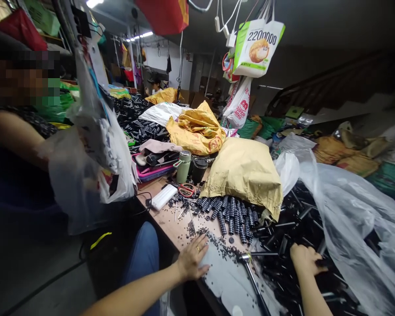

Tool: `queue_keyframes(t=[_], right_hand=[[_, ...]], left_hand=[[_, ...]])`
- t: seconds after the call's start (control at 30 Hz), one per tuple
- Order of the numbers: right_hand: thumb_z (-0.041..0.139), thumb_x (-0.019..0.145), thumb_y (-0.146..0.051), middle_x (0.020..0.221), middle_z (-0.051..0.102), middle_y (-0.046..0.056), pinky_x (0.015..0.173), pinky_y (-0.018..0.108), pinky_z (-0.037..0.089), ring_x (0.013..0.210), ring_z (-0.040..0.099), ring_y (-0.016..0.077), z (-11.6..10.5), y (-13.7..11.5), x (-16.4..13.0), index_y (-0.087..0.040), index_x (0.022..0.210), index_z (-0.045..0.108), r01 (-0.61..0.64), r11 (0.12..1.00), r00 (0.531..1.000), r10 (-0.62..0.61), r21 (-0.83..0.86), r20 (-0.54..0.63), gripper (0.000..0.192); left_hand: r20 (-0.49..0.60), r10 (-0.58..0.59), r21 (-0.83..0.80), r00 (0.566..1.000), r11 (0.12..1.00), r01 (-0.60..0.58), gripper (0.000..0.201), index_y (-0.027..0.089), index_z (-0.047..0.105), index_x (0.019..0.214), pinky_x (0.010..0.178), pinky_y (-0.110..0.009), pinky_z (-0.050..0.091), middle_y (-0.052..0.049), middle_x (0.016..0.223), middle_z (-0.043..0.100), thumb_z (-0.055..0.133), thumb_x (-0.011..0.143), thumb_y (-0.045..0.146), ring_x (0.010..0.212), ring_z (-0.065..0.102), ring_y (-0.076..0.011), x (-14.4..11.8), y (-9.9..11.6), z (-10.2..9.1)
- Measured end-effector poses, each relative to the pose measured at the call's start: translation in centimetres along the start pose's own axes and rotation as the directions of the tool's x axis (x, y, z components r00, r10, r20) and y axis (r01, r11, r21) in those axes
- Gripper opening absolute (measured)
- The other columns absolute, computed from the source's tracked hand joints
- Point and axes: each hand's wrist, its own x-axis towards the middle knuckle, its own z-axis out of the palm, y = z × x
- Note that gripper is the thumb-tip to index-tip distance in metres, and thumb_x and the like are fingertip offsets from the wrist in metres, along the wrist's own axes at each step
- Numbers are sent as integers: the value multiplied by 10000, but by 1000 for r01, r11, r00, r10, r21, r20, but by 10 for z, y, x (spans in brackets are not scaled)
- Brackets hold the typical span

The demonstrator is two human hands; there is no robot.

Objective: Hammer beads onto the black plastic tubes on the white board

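Observation:
My left hand (194, 259) lies on the near edge of the table with its fingers stretched out, beside scattered tiny black pieces (200, 230); it holds nothing. On the right, my right hand (305, 260) is in a heap of shiny black tubes (285, 245), its fingers curled over a dark piece that is only partly visible. Between the hands, a hammer-like tool (255, 281) with a dark handle and metal head lies on a grey-white sheet (217, 267). Black ridged grips (232, 215) are piled just beyond it.
A full tan sack (246, 169) rests behind the grips, and clear plastic sheeting (349, 210) drapes over the right heap. Red-handled scissors (186, 189), a white box (164, 196), a green flask (183, 166) and a black cup (199, 169) stand left. A person (16, 127) sits at far left.

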Motion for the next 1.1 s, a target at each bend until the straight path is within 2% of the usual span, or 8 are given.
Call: queue_keyframes(t=[0.13, 0.3, 0.4, 0.53, 0.67, 0.8, 0.97, 1.1], right_hand=[[303, 907, -315, 1348, 490, 293, 901, 725, 330, 1293, 369, 484, -4, -4, -6, -64, 1047, 727, -186, 979, 981, 190, -86, 47, 512], [344, 906, -488, 1389, 452, 308, 972, 687, 294, 1309, 369, 472, -14, -9, -15, -12, 1169, 653, -192, 973, 969, 209, -130, 131, 625], [458, 847, -553, 1284, 531, 333, 986, 620, 307, 1244, 456, 449, -18, -13, -25, 19, 1138, 656, -66, 977, 978, 105, -204, 182, 671], [527, 828, -472, 1165, 610, 312, 1017, 509, 310, 1214, 490, 399, -21, -10, -35, 56, 1082, 665, 113, 958, 968, -47, -263, 244, 601], [537, 800, -534, 1234, 573, 306, 984, 510, 351, 1216, 480, 403, -19, -1, -40, 35, 1130, 647, 62, 968, 971, -1, -245, 241, 667], [548, 769, -551, 1285, 550, 281, 958, 558, 367, 1253, 441, 429, -15, 3, -43, -50, 1075, 683, 33, 979, 972, 17, -204, 236, 602], [556, 782, -574, 1178, 615, 266, 930, 455, 421, 1186, 518, 387, -21, 5, -48, -18, 1155, 612, 15, 991, 976, 14, -133, 219, 672], [448, 874, -544, 1110, 665, 163, 870, 439, 440, 1113, 559, 352, -33, -2, -62, -150, 1196, 571, -35, 999, 991, 30, 34, 134, 523]], left_hand=[[24, -27, -30, 999, 999, 27, 575, 51, 578, 1250, 1116, -463, 355, -194, 1407, 486, 527, 858, 470, 1358, 389, -329, 0, 0, -1], [28, -65, -70, 997, 995, 67, 552, 51, 583, 1232, 1109, -455, 365, -205, 1396, 489, 534, 859, 455, 1361, 378, -327, -2, 0, -1], [2, -71, -75, 997, 995, 71, 520, 57, 591, 1211, 1095, -450, 383, -203, 1383, 499, 542, 857, 435, 1348, 391, -327, -4, 1, 1], [-29, -63, -69, 998, 996, 60, 465, 66, 597, 1187, 1066, -456, 420, -199, 1368, 508, 558, 843, 377, 1330, 410, -335, -6, 2, 2], [-44, -35, -57, 998, 998, 32, 435, 48, 597, 1169, 1039, -465, 449, -224, 1331, 521, 546, 844, 334, 1313, 425, -347, -6, 2, 1], [-49, -21, -29, 999, 999, 20, 418, 46, 601, 1159, 1016, -467, 472, -229, 1325, 522, 534, 850, 319, 1305, 433, -349, -6, 2, 0], [-50, -23, -33, 999, 999, 21, 410, 50, 594, 1172, 1002, -469, 485, -232, 1321, 523, 514, 868, 313, 1316, 424, -343, -7, 2, 1], [-48, -26, -37, 999, 999, 24, 410, 55, 585, 1182, 1006, -483, 480, -235, 1329, 515, 505, 870, 309, 1328, 411, -342, -7, 2, 3]])
